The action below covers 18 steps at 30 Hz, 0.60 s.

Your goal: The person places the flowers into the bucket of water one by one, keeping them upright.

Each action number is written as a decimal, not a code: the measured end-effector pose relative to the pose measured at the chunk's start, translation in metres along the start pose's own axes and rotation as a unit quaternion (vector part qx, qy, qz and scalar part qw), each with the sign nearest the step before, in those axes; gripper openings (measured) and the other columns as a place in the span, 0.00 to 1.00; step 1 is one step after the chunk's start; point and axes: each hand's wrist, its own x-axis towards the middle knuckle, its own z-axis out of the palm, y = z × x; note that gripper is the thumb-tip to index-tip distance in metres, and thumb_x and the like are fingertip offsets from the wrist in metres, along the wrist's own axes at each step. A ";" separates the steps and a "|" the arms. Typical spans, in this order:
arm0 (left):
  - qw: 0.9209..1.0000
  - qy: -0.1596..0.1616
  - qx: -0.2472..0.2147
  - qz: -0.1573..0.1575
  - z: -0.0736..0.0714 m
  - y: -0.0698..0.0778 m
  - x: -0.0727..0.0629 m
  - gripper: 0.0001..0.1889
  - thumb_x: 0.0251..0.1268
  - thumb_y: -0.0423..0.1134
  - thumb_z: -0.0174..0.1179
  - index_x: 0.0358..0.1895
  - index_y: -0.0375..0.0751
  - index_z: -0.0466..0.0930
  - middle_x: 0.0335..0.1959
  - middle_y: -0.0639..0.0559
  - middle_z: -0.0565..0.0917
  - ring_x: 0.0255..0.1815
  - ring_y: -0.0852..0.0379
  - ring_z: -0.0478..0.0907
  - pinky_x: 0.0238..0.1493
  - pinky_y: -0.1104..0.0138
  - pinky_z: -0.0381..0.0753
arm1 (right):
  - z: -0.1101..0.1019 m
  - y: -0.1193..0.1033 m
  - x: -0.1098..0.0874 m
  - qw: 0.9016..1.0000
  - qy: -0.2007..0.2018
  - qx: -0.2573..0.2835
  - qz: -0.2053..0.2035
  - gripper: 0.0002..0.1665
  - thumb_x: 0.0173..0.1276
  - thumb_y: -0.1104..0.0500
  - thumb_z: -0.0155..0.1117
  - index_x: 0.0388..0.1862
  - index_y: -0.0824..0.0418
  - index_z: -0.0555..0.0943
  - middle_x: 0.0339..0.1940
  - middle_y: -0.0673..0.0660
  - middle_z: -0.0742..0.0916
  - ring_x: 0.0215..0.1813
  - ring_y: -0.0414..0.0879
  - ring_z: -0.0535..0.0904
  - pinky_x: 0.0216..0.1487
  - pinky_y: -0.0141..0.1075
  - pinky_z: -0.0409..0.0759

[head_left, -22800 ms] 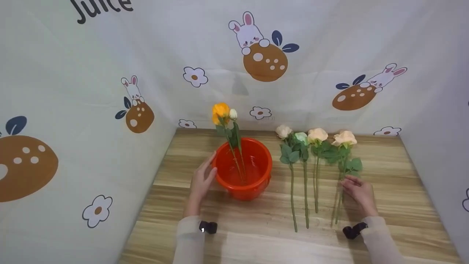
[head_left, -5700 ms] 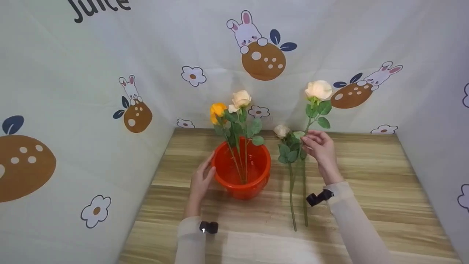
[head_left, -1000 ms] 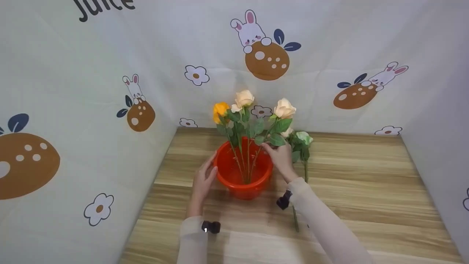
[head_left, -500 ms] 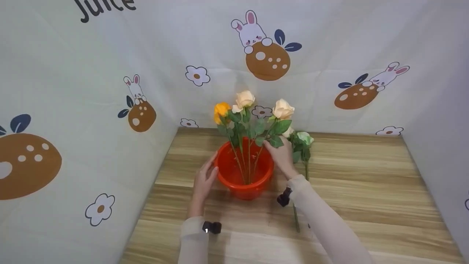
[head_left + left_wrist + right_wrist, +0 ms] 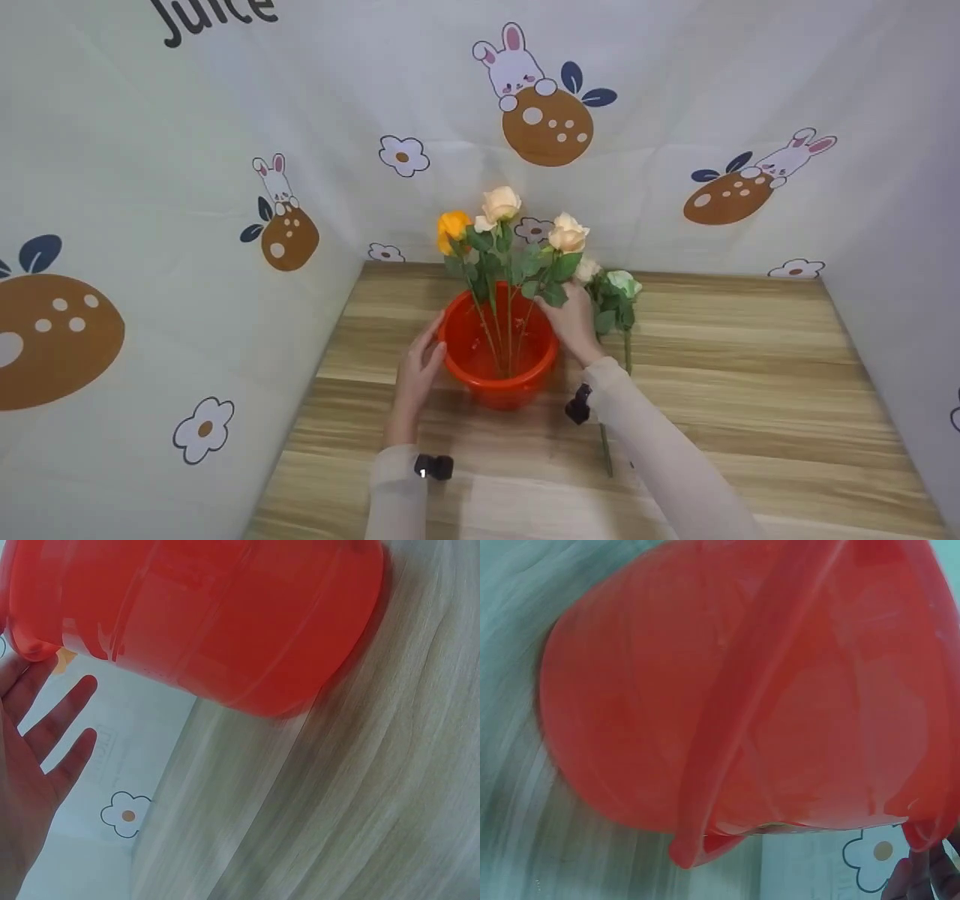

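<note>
A red bucket (image 5: 499,384) stands upright, holding an orange flower (image 5: 453,225), a small pale bud (image 5: 484,223) and a peach rose (image 5: 501,204). At the rim's right side my right hand (image 5: 574,322) pinches the stem of a second peach rose (image 5: 568,232); its stem slants down into the bucket. My left hand (image 5: 417,367) rests against the bucket's left side. In the left wrist view, that left hand (image 5: 34,757) has its fingers extended and spread near the rim. Only fingertips of my right hand (image 5: 922,877) show in the right wrist view; the stem is hidden there.
On the wooden table (image 5: 750,390), right of the bucket, lie a pale cream rose (image 5: 587,270) and a light green one (image 5: 623,283), partly hidden by my right arm. The bucket's handle (image 5: 757,682) hangs along its side. A printed cloth (image 5: 637,187) rises behind.
Over the longer span, both peach roses went from the table to the bucket. In the last second, the second one tilted left and its bloom sank slightly. My left hand stays put.
</note>
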 end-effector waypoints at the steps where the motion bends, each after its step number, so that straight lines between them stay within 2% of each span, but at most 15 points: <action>1: 1.000 0.001 0.001 0.002 0.000 0.000 0.000 0.25 0.74 0.34 0.54 0.73 0.46 0.69 0.73 0.48 0.72 0.75 0.49 0.67 0.75 0.53 0.68 | 0.000 0.001 0.000 1.000 -0.007 -0.009 -0.002 0.26 0.63 0.56 0.73 0.56 0.68 0.82 0.61 0.68 0.82 0.62 0.63 0.79 0.65 0.53 0.77; 5: 1.000 0.004 0.004 0.003 0.002 0.000 0.000 0.25 0.74 0.32 0.55 0.72 0.43 0.69 0.73 0.46 0.72 0.75 0.47 0.67 0.75 0.54 0.67 | 0.000 0.003 -0.001 0.999 -0.034 -0.032 -0.010 0.32 0.64 0.55 0.72 0.64 0.67 0.77 0.72 0.70 0.72 0.70 0.66 0.72 0.71 0.56 0.71; 8: 1.000 0.002 0.002 -0.001 0.001 0.005 -0.001 0.25 0.74 0.31 0.53 0.73 0.40 0.68 0.73 0.43 0.71 0.75 0.45 0.66 0.76 0.54 0.65 | -0.001 0.005 -0.001 0.997 -0.053 -0.044 -0.016 0.33 0.65 0.55 0.71 0.66 0.66 0.76 0.72 0.70 0.71 0.70 0.66 0.71 0.71 0.56 0.71; 13: 1.000 -0.013 0.001 -0.002 -0.006 0.031 -0.002 0.24 0.73 0.29 0.53 0.71 0.33 0.68 0.72 0.37 0.71 0.75 0.42 0.66 0.76 0.58 0.64 | -0.003 0.010 -0.001 0.997 -0.071 -0.041 -0.009 0.34 0.67 0.54 0.69 0.69 0.65 0.72 0.73 0.68 0.72 0.72 0.63 0.70 0.72 0.55 0.70; 15: 1.000 -0.016 0.005 0.002 -0.008 0.040 -0.002 0.24 0.73 0.28 0.53 0.70 0.31 0.68 0.71 0.35 0.71 0.74 0.40 0.67 0.76 0.63 0.65 | -0.004 0.012 -0.001 0.997 -0.072 -0.038 -0.005 0.32 0.67 0.55 0.69 0.66 0.67 0.73 0.71 0.69 0.74 0.66 0.63 0.75 0.68 0.54 0.75; 18: 1.000 -0.018 0.003 0.003 -0.009 0.042 -0.002 0.24 0.73 0.28 0.53 0.70 0.30 0.68 0.71 0.34 0.71 0.74 0.40 0.67 0.75 0.70 0.64 | -0.006 0.014 -0.002 0.997 -0.071 -0.032 -0.001 0.26 0.68 0.55 0.68 0.59 0.68 0.75 0.62 0.69 0.78 0.53 0.62 0.82 0.56 0.52 0.81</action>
